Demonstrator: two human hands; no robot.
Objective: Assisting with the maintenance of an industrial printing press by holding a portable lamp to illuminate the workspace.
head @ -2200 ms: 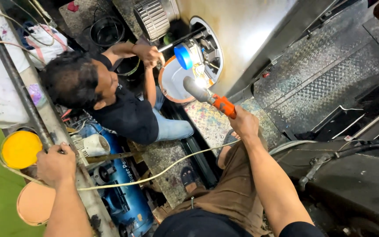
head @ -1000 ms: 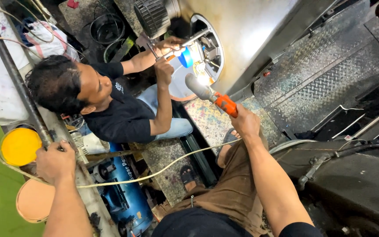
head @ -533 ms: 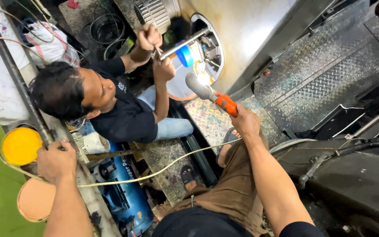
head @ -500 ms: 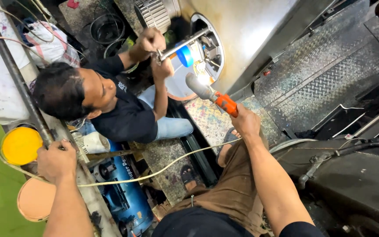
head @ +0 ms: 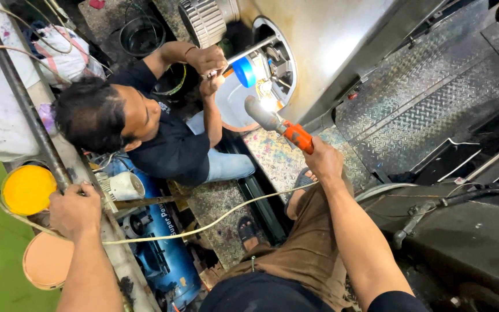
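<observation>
1. The left hand [head: 75, 209] is closed around a dark metal pole [head: 27, 107], with a yellow lid [head: 28, 189] at its 9 o'clock.
2. The right hand [head: 324, 162] grips an orange-handled work light [head: 278, 124], which extends toward 10 o'clock.
3. Judged risk: the cream cord [head: 203, 222] trailing beside the co-worker's arm [head: 210, 118] could snag and jerk the light.
</observation>
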